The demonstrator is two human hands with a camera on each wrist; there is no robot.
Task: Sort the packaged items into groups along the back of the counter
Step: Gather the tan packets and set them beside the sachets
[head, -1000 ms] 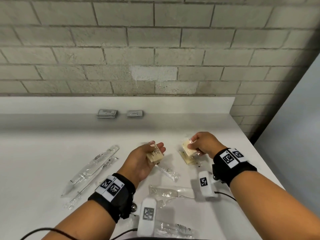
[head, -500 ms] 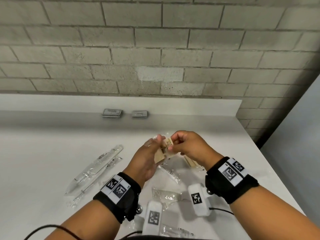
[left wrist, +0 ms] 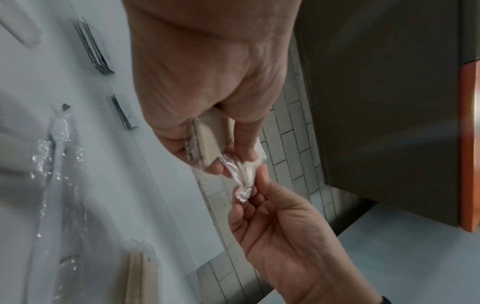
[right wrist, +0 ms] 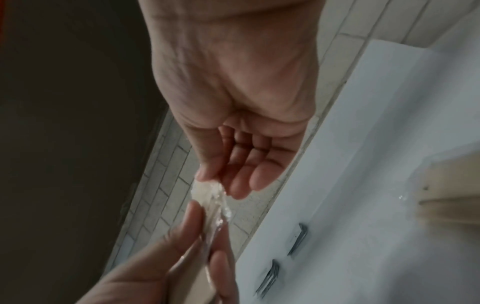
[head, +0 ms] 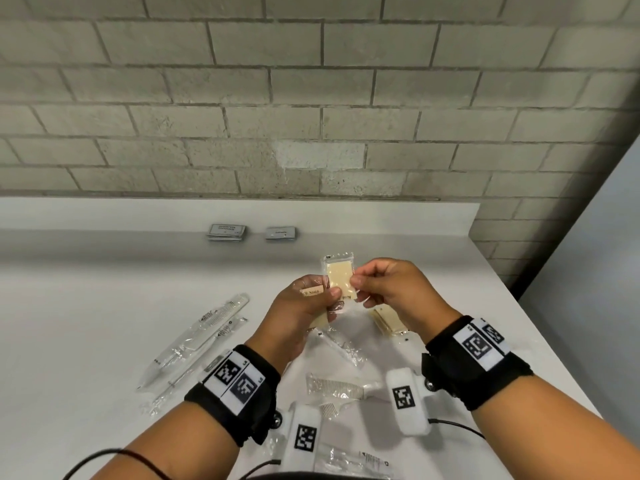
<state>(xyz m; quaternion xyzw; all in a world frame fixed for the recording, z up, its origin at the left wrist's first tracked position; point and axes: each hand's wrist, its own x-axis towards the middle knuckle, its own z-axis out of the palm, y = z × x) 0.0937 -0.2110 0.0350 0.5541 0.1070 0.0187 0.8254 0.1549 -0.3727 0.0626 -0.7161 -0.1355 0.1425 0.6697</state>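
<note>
Your two hands meet above the middle of the white tabletop [head: 86, 306], close together and both gripping soap packets. Your left hand [head: 298, 313] is curled around a cream bar in clear wrap [left wrist: 210, 142], its thumb pressing across the front, and a printed label shows between the fingers in the head view. Your right hand [head: 384, 289] pinches a second cream soap packet [head: 339, 275] between thumb and forefinger at its lower right edge; that packet stands upright, its top seal rising above both hands, and its lower end sits against the left thumb. The left wrist view shows the crinkled wrap end [left wrist: 242, 191] caught at your right fingertips [left wrist: 262, 174].

Taking the upright packet as the landmark: behind it, at the back of the tabletop against the raised ledge, sit two small stacks of grey flat packets, the taller stack [head: 227, 232] to the left and the thinner one [head: 281, 233] just beside it, apart. To the right and nearer you, more cream soap packets [head: 386, 322] lie on the tabletop, partly hidden by your right wrist. Well to the left lie long clear sleeves, one holding a comb [head: 211, 323], one a thinner item I cannot make out. Nearer you, below the hands, lies another wrapped comb [head: 337, 388], and a clear wrapped packet [head: 341, 348] sits between it and the hands. A brick wall [head: 311, 98] rises behind the ledge.
</note>
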